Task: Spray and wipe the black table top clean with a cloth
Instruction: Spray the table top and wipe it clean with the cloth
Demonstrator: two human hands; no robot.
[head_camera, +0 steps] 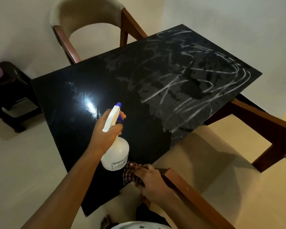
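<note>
- White plastic spray bottle gripped by left hand; checked cloth pressed under flat right hand.
- White streaks on glossy black counter could be smeared if underwetted.

table top black | spray bottle white, blue | cloth checked

Glossy blk table top, plastic bottle, checked cloth
</note>
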